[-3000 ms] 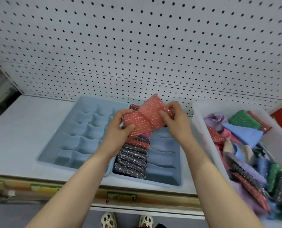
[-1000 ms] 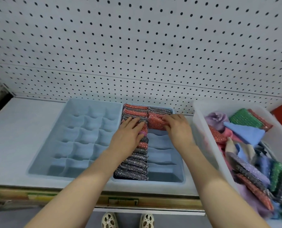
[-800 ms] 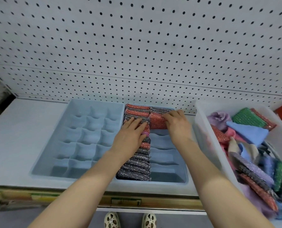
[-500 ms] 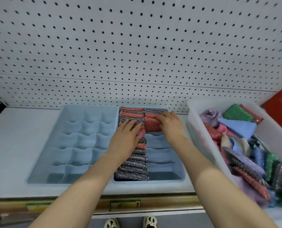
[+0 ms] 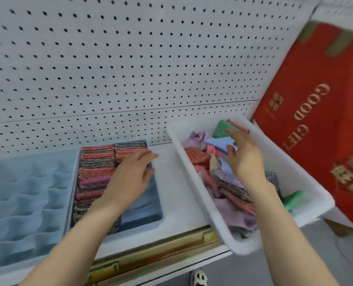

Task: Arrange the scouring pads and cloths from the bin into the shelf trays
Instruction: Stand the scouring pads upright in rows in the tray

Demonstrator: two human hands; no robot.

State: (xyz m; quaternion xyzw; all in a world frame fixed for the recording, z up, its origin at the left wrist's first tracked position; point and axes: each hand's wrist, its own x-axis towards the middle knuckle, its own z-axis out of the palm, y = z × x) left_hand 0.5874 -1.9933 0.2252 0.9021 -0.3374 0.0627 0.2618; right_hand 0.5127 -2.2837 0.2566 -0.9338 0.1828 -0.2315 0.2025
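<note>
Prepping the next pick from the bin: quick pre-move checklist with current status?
1. Right hand free to grasp: ok, fingers spread over the white bin, holding nothing.
2. Pads reachable in bin: ok, a red scouring pad lies uncovered just left of the hand.
3. Open slots in the right tray: ok, its right column is bare in front of the few pads at the back.
4. Left hand clear of drop zone: not ok, it rests over that column.
5. Bin stable on the shelf: cannot tell, its near end overhangs the shelf edge.
6. Sharp view: not ok, motion blur.
</note>
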